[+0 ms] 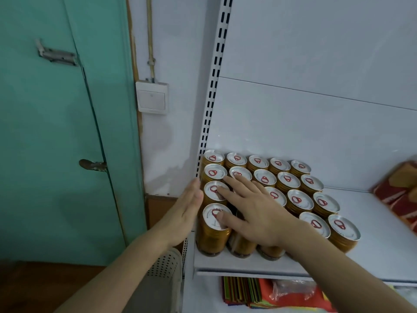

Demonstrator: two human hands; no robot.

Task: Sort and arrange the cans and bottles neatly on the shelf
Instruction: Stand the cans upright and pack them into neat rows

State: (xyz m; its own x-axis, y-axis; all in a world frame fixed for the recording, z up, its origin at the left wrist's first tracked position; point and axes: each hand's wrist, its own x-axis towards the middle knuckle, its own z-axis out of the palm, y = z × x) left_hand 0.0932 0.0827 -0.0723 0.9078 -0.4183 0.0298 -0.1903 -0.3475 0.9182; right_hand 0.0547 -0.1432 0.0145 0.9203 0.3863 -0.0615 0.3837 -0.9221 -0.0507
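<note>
Squaring up gold cans (pixel 266 195) at the shelf (pixel 383 245) left end: left hand (pixel 187 206) flat-fingered, pressing the block's side; right hand (pixel 252 206) spread flat over lids. Probably rigid, smooth, heavy if full; best gripping around the wall.

Both forearms bare, no sleeves in view; left hand (pixel 189 206) & right hand (pixel 255 206) w/o gloves, rings.
</note>
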